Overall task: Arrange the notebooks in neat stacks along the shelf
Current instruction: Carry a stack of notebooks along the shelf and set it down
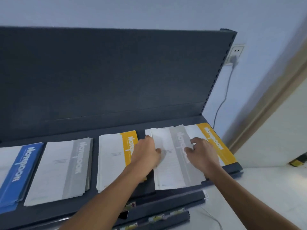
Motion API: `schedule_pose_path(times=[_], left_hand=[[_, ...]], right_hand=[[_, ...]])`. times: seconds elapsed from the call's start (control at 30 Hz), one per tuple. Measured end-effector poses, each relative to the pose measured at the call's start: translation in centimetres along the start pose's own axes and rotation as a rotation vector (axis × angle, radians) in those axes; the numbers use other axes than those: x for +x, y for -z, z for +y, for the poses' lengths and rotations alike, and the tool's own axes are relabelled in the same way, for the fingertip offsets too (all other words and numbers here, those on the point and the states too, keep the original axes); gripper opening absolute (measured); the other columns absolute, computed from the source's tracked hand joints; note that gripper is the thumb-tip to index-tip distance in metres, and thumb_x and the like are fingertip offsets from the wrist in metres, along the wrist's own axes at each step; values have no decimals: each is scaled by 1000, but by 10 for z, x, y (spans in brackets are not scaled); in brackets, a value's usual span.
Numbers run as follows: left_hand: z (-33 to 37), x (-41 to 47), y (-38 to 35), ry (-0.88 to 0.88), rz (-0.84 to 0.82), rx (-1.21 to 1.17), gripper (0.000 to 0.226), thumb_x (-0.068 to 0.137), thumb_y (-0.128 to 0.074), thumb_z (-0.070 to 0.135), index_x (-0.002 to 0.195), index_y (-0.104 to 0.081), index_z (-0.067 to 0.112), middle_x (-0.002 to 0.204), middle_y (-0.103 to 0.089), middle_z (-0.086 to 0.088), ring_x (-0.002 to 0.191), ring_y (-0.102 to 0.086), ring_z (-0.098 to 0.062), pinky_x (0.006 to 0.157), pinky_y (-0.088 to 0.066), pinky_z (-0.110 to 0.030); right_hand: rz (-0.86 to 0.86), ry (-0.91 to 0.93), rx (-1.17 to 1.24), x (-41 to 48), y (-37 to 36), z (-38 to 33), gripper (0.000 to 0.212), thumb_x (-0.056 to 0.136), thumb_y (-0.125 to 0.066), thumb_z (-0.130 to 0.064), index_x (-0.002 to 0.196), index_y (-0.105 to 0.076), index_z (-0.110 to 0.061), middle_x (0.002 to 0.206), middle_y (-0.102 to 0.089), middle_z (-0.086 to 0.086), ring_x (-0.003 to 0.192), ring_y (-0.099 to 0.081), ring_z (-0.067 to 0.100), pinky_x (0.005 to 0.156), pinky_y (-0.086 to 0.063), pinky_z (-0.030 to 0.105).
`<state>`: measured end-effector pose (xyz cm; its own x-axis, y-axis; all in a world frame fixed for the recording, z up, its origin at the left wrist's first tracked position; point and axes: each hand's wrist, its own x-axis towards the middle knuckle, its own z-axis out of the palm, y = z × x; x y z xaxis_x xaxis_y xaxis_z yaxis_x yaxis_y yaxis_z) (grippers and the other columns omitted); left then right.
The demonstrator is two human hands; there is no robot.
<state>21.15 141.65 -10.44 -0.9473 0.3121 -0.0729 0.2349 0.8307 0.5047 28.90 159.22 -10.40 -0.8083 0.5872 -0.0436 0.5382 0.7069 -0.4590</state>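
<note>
White notebooks with grey title bands form a slightly fanned notebook stack (172, 160) on the dark shelf (149, 126), beside a yellow-banded stack (114, 156). The left hand (146, 155) grasps its left edge with curled fingers, and the right hand (201, 153) pinches its right edge

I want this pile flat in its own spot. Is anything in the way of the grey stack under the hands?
Yes: the grey stack, gripped by the left hand and right hand, seems to overlap the right-end yellow stack. On its left, bare shelf separates it from the middle yellow stack.
</note>
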Motion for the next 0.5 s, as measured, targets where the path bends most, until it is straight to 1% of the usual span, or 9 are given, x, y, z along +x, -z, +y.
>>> schedule_pose_path(times=[0.07, 0.13, 0.2, 0.27, 0.3, 0.4, 0.5], left_hand=[[-1, 9, -2, 31, 25, -1, 31, 95, -65, 30, 109, -57, 5, 98, -63, -9, 86, -60, -25, 63, -43, -31], [-1, 16, -5, 59, 48, 1, 29, 94, -66, 29, 107, -57, 5, 99, -64, -9, 84, -58, -24, 64, -43, -31], [0, 20, -9, 85, 63, 5, 28, 93, -67, 29, 107, -57, 6, 98, -64, -8, 82, -57, -22, 62, -44, -31], [2, 23, -13, 105, 72, 17, 30, 93, -69, 30, 108, -57, 7, 97, -64, -7, 79, -56, -20, 61, -45, -29], [3, 24, -14, 112, 76, 23, 30, 93, -69, 30, 109, -57, 7, 97, -64, -7, 78, -54, -19, 61, -45, -29], [5, 26, -19, 121, 80, 41, 30, 94, -68, 28, 111, -57, 6, 96, -64, -6, 79, -57, -19, 61, -45, -29], [8, 24, -22, 132, 67, 68, 30, 96, -66, 27, 113, -57, 4, 99, -65, -8, 87, -65, -23, 63, -49, -31]], right_hand=[[-7, 31, -12, 13, -5, -4, 29, 90, -59, -26, 110, -64, -6, 99, -67, 7, 88, -64, 27, 74, -57, 41], [-10, 60, -30, 22, -10, -7, 25, 89, -58, -27, 106, -63, -9, 93, -66, 3, 80, -61, 24, 67, -55, 37], [-13, 78, -40, 30, -14, -6, 28, 90, -58, -27, 114, -60, -15, 97, -65, 1, 79, -60, 23, 59, -47, 34], [-21, 93, -42, 36, -18, -3, 38, 90, -57, -27, 127, -54, -17, 104, -66, 2, 83, -61, 25, 59, -41, 33], [-22, 102, -44, 38, -20, -2, 41, 90, -57, -27, 130, -52, -18, 106, -66, 2, 84, -61, 25, 59, -41, 33], [-19, 136, -63, 42, -24, 1, 40, 91, -56, -26, 129, -50, -18, 104, -64, 1, 79, -56, 24, 59, -41, 33], [-23, 180, -70, 43, -28, 5, 36, 93, -56, -26, 126, -47, -16, 99, -62, 2, 74, -52, 22, 59, -40, 34]])
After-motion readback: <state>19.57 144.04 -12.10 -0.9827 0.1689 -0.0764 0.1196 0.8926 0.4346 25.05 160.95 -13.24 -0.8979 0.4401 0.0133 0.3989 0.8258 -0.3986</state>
